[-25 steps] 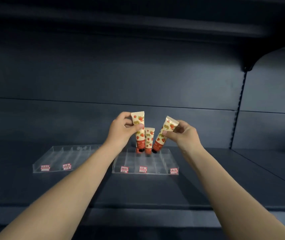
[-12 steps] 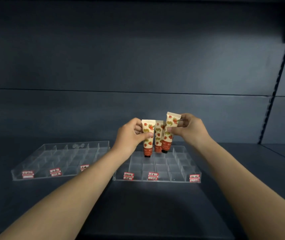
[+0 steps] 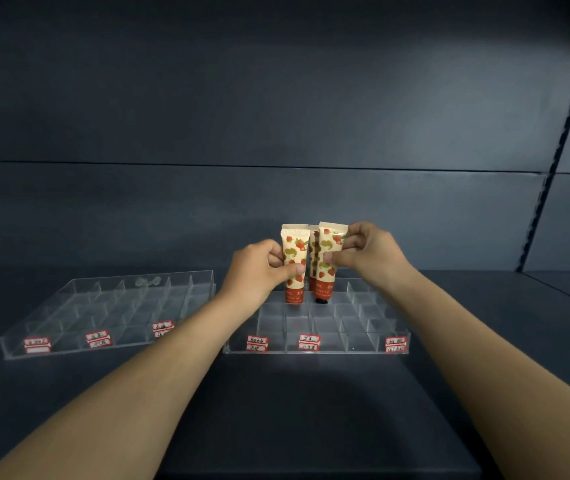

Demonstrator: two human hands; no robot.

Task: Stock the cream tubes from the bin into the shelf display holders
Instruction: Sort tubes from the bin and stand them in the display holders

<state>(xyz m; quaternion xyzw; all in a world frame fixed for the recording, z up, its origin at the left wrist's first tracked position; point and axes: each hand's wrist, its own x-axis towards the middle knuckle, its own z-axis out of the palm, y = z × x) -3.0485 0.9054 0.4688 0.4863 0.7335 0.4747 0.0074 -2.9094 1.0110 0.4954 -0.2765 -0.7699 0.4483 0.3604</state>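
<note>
Head | left hand (image 3: 255,271) pinches left tube (image 3: 294,251) — right hand (image 3: 370,251) pinches right tube (image 3: 328,242) | both upright over holder (image 3: 356,342)

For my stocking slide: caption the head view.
Left hand holds the left tube, right hand the right tube, upright flanking a middle tube at the back of the right clear holder.

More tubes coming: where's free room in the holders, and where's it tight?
Free: left holder; the right holder's front rows behind the red labels, and its right columns. Crowded: its back middle, where left hand and right hand hold tubes.
</note>
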